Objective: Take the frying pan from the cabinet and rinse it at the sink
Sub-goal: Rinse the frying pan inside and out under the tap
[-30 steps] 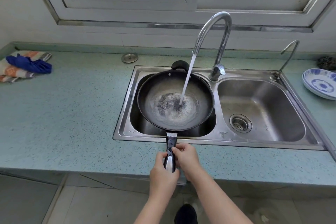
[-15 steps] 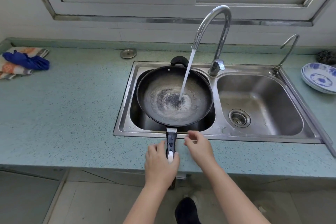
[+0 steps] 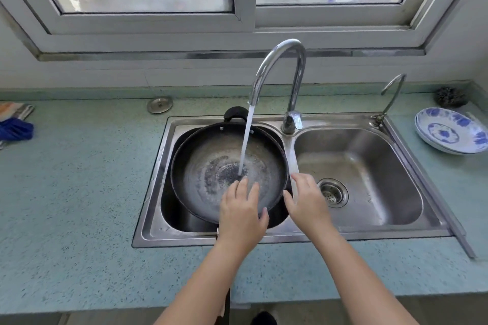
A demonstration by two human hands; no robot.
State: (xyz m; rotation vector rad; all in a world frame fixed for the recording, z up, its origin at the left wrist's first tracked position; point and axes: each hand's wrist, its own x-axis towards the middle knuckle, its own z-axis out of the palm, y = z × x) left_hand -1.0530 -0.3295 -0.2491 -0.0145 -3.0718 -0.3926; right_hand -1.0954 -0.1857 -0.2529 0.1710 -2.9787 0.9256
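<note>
Frying pan sits in left basin of the double sink, rim leaning on the basin edges, small loop handle at far side. Tap running; stream lands near pan centre. Left hand palm down, fingers spread and extended over the pan's near inner wall, fingertips just short of the stream; forearm covers the long handle. Right hand palm down, open, fingers loosely spread, over the divider between basins beside the pan's right rim; contact with rim unclear. Neither hand grips anything. Blue-patterned plate on counter, far right.
</note>
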